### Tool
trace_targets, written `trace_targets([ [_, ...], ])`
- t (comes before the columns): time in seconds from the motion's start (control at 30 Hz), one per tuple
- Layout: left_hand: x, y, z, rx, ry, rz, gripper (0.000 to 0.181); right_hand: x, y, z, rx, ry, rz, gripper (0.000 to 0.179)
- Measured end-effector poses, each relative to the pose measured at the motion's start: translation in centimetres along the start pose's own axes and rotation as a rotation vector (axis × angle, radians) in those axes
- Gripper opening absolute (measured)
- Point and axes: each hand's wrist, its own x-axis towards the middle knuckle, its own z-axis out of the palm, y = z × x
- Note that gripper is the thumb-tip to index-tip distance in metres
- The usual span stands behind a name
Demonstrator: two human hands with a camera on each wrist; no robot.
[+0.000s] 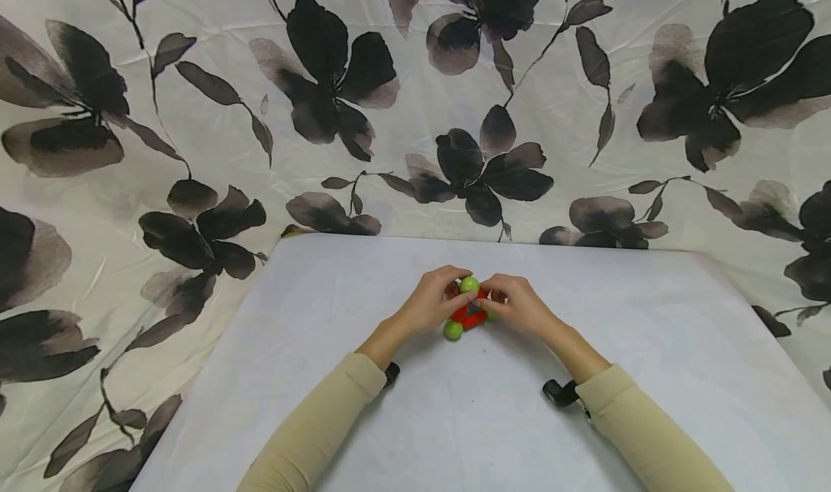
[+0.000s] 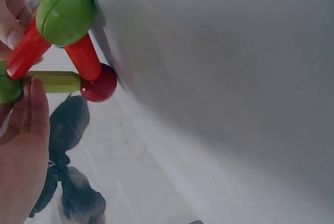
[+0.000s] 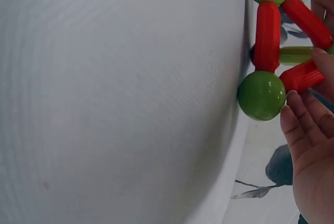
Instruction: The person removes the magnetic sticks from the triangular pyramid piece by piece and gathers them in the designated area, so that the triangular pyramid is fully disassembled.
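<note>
Between the two hands stands a small frame of a ball-and-rod construction toy [image 1: 474,320] on the white table. Its top green ball [image 1: 469,285] lies between the left hand [image 1: 431,297] and the right hand [image 1: 516,303]. Fingers and thumb of the left hand grip the frame around that ball. On the other side, the right hand pinches a red rod [image 3: 302,76] just below the top. A green ball [image 1: 453,330] sits at the near left corner, another green ball [image 3: 262,95] at the right. The left wrist view shows a red ball [image 2: 99,84] joined to a yellow-green rod [image 2: 55,81].
The white table [image 1: 311,405] spreads around the hands, its back edge just beyond the frame. Behind hangs a floral cloth [image 1: 337,81]. A black wrist camera [image 1: 560,392] is on the right wrist, another black device [image 1: 392,374] on the left.
</note>
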Motion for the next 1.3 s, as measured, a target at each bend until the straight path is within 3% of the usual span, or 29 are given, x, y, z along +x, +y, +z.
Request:
trace_targets([
  [0.77,-0.3,0.8,0.0,0.046,-0.025,-0.036,0.034,-0.1,-0.1,-0.1,-0.037,-0.009,-0.065,0.013],
  [1.07,-0.9,0.1,-0.7,-0.020,0.050,-0.151,0.038,-0.8,0.6,-1.2,-0.027,0.027,0.061,0.021],
  [1.3,-1.1,-0.3,-1.0,-0.029,0.045,-0.151,0.046,-1.3,0.8,-1.9,0.000,0.020,0.096,0.021],
])
